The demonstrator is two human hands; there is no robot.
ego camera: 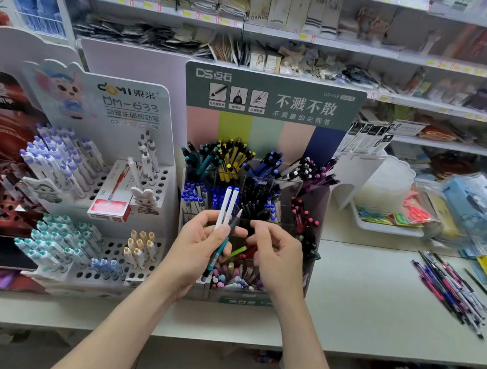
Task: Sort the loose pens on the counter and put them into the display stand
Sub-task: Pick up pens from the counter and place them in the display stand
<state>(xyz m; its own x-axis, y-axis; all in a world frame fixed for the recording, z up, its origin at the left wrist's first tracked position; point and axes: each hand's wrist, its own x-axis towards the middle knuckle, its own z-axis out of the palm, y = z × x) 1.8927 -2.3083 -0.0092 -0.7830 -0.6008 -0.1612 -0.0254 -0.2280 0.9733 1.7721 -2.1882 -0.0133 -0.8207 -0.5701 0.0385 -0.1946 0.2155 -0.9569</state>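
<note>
Now the left hand [197, 249] is gripping a small bundle of pens [226, 208], two white ones with blue caps, a grey one and a teal one, in front of the display stand [272, 102]. The right hand [276, 256] is hovering just beside it with loosely curled fingers, holding nothing that I can see. The loose pens [450, 289] are lying on the worktop [359, 306], well apart to the right

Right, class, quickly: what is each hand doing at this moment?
Left hand: grips slim plastic pens, two white with blue caps, one teal, one dark grey.
Right hand: fingers loosely curled, holding nothing.
</note>
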